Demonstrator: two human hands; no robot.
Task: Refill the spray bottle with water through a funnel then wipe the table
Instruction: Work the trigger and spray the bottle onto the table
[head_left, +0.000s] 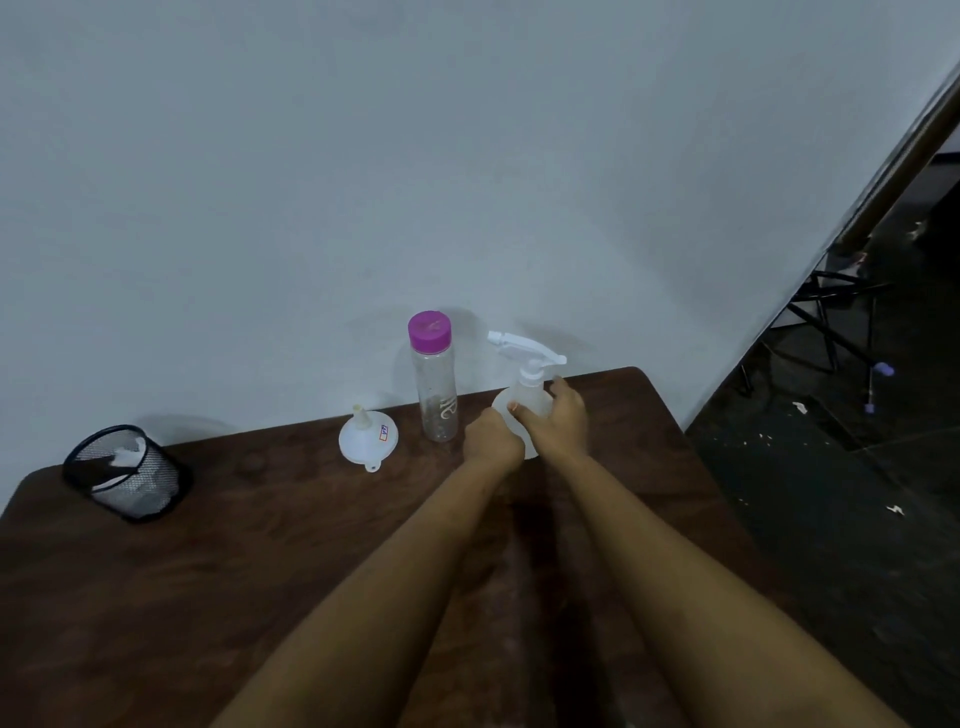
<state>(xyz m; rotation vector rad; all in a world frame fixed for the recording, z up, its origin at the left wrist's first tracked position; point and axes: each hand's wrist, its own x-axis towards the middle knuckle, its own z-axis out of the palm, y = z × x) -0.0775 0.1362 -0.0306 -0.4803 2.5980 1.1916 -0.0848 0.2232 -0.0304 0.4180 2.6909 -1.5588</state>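
The left grip (491, 440) and right grip (560, 422) both curl round the upright spray bottle (529, 396), just right of the water bottle (435, 387).

The spray bottle (527, 395), translucent white with a white trigger head whose nozzle points left, stands upright near the far edge of the desk (260, 545), toward its right corner. The left hand (491, 439) and right hand (558, 421) grip its body. Just left stands a clear water bottle (435, 384) with its purple cap on (contents hard to judge), then a white funnel (368, 435) resting mouth down, spout up.
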